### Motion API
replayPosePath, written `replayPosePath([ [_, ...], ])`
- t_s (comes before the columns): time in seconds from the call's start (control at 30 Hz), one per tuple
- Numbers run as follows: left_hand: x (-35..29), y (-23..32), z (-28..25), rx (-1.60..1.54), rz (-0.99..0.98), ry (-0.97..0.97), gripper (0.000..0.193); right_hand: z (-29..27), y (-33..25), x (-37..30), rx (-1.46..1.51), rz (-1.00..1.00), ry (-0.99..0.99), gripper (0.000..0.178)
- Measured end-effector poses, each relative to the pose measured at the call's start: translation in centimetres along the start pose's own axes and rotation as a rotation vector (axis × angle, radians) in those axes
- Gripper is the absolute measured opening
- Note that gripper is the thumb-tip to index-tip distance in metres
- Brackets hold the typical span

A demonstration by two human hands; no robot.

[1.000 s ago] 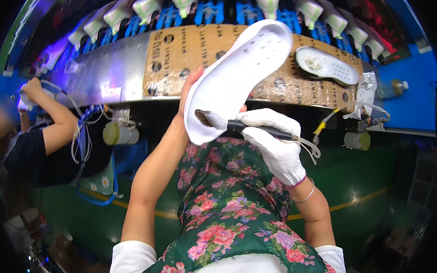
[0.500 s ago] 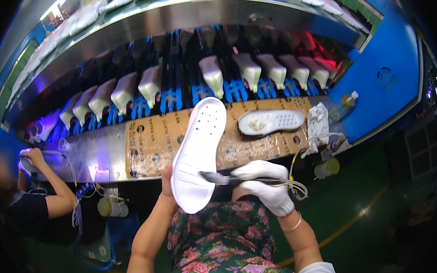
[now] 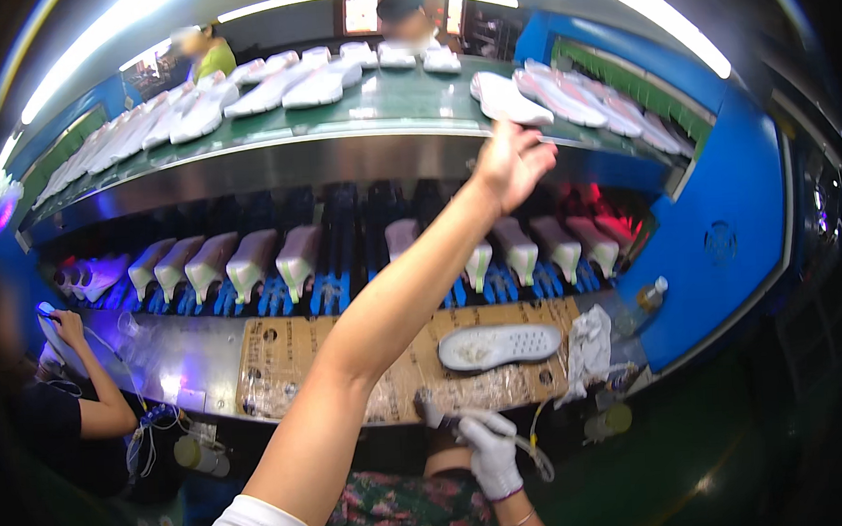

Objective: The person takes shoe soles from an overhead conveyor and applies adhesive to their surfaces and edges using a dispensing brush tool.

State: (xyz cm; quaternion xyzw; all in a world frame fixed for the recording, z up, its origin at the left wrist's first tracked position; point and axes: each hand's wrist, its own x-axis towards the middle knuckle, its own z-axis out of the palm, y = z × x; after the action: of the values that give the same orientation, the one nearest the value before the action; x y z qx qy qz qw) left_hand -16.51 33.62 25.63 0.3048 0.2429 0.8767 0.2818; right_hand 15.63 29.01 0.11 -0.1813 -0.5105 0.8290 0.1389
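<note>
My bare left hand [image 3: 516,166] is raised to the upper green conveyor, fingers spread and holding nothing. Just beyond its fingertips a white shoe sole [image 3: 508,99] lies on the belt; whether they touch I cannot tell. Low in front of me, my right hand [image 3: 494,457], in a white glove, grips a dark-tipped brush [image 3: 431,410] with a thin hose running from it. A grey-rimmed sole [image 3: 497,347], smeared with residue, rests on the taped cardboard [image 3: 284,370] below my left forearm.
Several white soles [image 3: 199,113] line the green conveyor [image 3: 384,103]. Under it, shoe uppers [image 3: 299,260] sit in a row on blue holders. A white rag [image 3: 589,349] and a bottle [image 3: 653,294] stand at right. A co-worker's arm [image 3: 98,375] works at left.
The white sole has left my left hand, which has swung up from the lap to the conveyor. My right hand keeps the brush, lower in view. The view has tilted upward.
</note>
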Motion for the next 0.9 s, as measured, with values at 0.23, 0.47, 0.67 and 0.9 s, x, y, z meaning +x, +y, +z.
replayPosePath([
  [0.23, 0.8, 10.6, -4.5, 1.477, 0.435, 0.172, 0.072, -0.4, 3.6, -0.4, 0.035, 0.132, -0.008, 0.018],
  [0.47, -4.9, 27.8, -15.1, 2.316, 0.264, 0.852, 0.028, 1.5, 5.1, 0.1, 0.035, 0.174, -0.053, 0.02],
  [0.67, -18.3, 31.7, -16.8, 1.432, 0.577, 0.414, 0.018, 3.4, 4.2, 0.2, 0.045, 0.171, -0.093, 0.021],
  [0.9, -37.1, 29.7, -12.7, 1.257, 1.188, 0.764, 0.041, 4.2, -0.2, 1.3, 0.222, -0.023, -0.124, 0.021],
])
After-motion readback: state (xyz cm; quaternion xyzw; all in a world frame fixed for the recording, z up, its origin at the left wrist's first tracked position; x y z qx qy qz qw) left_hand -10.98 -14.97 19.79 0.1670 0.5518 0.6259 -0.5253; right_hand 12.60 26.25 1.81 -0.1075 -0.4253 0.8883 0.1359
